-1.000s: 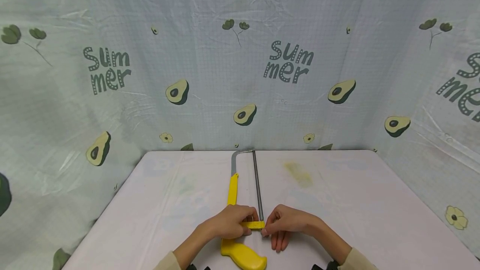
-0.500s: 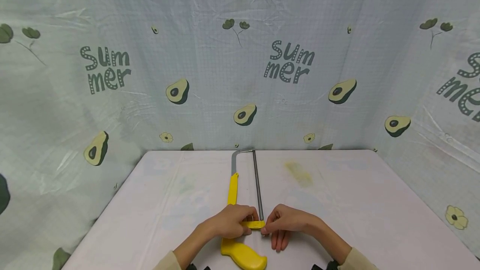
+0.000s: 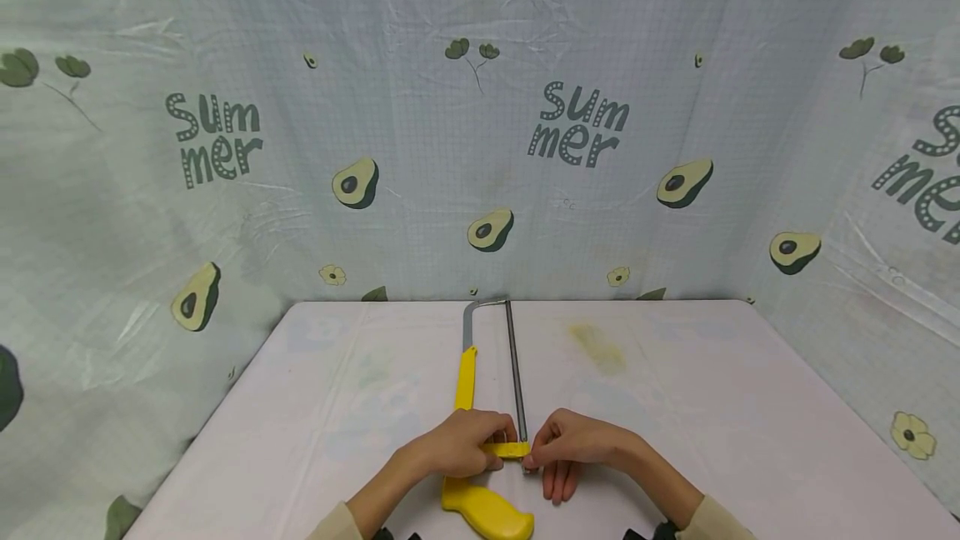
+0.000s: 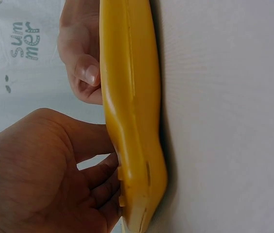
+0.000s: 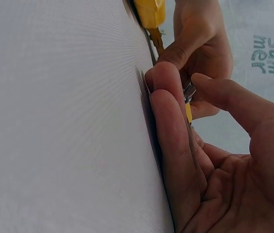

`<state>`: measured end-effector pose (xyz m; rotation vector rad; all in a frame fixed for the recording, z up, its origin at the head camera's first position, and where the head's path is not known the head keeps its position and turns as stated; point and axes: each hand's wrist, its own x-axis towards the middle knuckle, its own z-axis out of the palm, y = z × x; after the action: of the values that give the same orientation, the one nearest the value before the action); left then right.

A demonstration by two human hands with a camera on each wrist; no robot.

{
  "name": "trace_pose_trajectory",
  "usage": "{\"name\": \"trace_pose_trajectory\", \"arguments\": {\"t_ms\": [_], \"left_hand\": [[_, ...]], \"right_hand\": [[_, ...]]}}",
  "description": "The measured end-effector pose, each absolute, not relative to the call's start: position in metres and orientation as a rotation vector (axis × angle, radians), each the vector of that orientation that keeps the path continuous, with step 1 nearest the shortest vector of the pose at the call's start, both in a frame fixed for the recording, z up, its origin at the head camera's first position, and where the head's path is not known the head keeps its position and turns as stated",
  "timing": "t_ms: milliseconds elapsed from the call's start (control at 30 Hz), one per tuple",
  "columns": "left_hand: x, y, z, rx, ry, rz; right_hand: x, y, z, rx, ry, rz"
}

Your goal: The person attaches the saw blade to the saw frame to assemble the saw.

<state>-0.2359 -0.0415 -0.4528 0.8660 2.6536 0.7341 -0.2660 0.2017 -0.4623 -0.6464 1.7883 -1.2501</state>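
A hacksaw with a yellow handle (image 3: 491,513) lies on the table, its grey metal bow (image 3: 468,325) pointing away from me. Its dark blade (image 3: 515,373) runs along the right side. My left hand (image 3: 463,442) grips the yellow lower arm (image 3: 510,450) of the frame, where the blade's near end meets it. My right hand (image 3: 581,442) pinches a small metal fitting (image 5: 189,91) at that end between thumb and fingertips, which partly hide it. In the left wrist view the yellow handle (image 4: 132,107) covers part of both hands.
A pale cloth-covered table (image 3: 675,390) spreads around the hacksaw. Behind it and at both sides hangs a curtain (image 3: 420,123) printed with avocados and lettering. A yellowish stain (image 3: 597,348) marks the cloth right of the blade.
The right fingertips shift very slightly at the metal fitting. The hacksaw and the left hand stay in place.
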Motion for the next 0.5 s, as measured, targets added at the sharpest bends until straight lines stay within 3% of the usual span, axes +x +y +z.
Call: {"name": "trace_pose_trajectory", "arguments": {"t_ms": [500], "left_hand": [[-0.2353, -0.0411, -0.4523, 0.879, 2.654, 0.732]], "right_hand": [[-0.266, 0.2025, -0.4638, -0.624, 1.808, -1.235]]}}
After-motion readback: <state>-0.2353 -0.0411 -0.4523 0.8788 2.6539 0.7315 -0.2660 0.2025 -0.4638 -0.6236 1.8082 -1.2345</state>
